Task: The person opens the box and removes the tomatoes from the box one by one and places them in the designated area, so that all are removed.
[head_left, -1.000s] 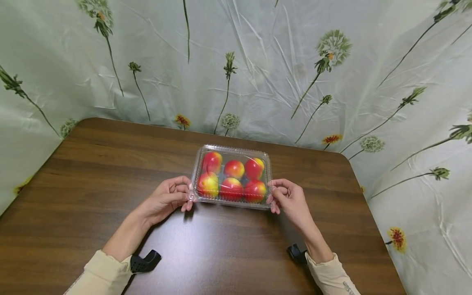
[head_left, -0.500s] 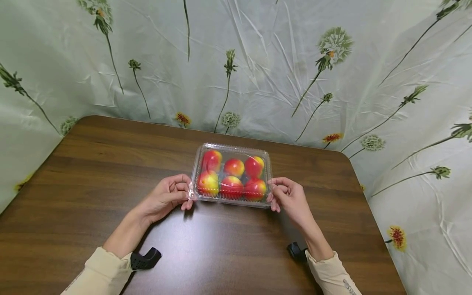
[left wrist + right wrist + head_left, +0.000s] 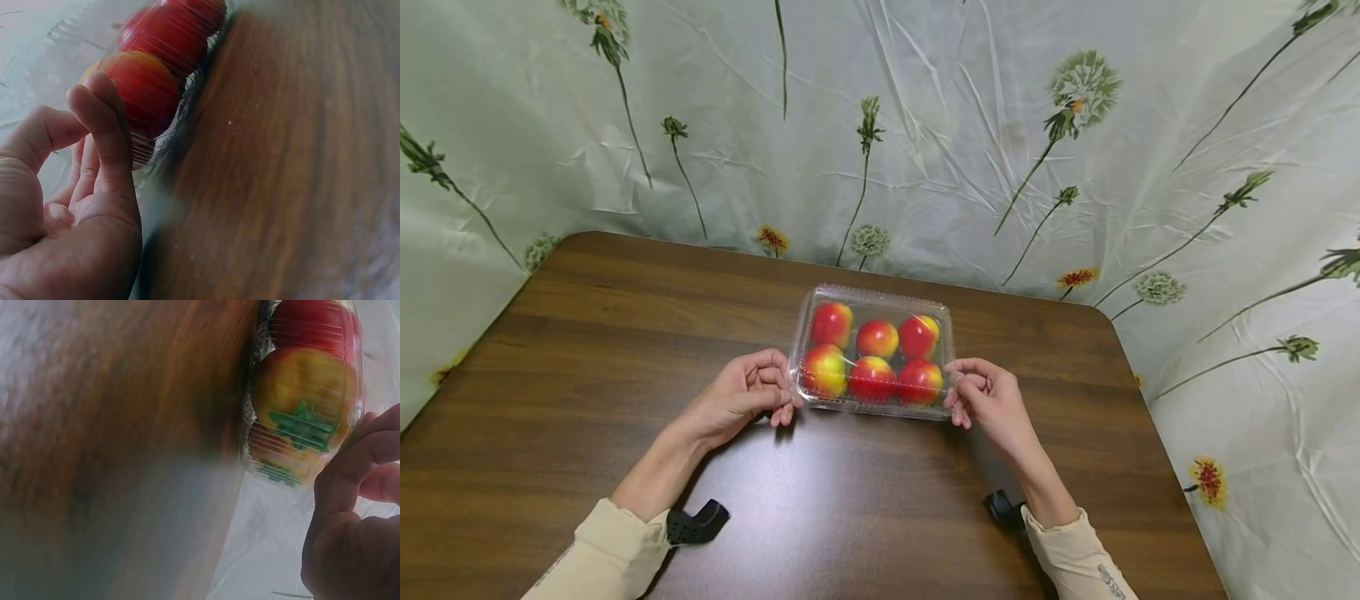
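A clear plastic clamshell container (image 3: 880,309) with several red-and-yellow fruits (image 3: 877,340) inside sits over the far middle of the table in the head view. At its front-left corner my left hand (image 3: 741,400) pinches the rim between thumb and fingers. My right hand (image 3: 994,404) pinches the front-right corner in much the same way. Ridged plastic wall and red fruit (image 3: 145,87) show beyond the left fingertips in the left wrist view. In the right wrist view, a green leaf shape (image 3: 304,428) shows on a yellowish fruit. Whether the lid has parted from the base I cannot tell.
A brown wood-grain table (image 3: 625,333) with rounded far corners lies under everything. Behind it and to both sides hangs a pale cloth (image 3: 737,100) printed with flowers. Dark wrist mounts (image 3: 698,522) stick out at both cuffs.
The whole head view has shifted slightly. By my left fingers, the container's front-left corner has moved a little right and the rim looks different there. Both hands hold nearly the same places.
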Tool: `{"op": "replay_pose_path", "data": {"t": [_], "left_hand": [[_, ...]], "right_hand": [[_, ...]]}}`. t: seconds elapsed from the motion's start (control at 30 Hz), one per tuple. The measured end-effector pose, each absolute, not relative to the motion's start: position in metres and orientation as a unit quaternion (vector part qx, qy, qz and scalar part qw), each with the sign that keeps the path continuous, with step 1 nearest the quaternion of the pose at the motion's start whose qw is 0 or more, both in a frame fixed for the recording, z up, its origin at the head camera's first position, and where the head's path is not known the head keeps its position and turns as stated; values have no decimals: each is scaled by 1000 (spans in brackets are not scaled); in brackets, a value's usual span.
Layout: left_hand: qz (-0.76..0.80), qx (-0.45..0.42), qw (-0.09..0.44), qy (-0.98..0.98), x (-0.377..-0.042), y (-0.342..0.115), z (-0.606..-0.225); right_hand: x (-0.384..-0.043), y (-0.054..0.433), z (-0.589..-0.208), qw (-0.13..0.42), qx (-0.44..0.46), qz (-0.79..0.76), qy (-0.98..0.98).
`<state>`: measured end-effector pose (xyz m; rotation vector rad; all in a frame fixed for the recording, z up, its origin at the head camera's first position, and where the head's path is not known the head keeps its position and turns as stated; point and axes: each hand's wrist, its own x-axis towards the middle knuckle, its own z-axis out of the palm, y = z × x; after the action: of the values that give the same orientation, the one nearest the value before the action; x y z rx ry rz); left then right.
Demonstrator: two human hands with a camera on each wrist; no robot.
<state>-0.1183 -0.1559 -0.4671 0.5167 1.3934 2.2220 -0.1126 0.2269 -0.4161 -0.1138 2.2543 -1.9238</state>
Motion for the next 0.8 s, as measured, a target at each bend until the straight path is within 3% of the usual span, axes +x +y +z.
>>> {"op": "replay_pose_path", "data": {"t": [0.8], "left_hand": [[817, 207, 258, 473, -121, -158, -468]], "right_hand": [[-111, 225, -412, 92, -19, -656, 749]]}}
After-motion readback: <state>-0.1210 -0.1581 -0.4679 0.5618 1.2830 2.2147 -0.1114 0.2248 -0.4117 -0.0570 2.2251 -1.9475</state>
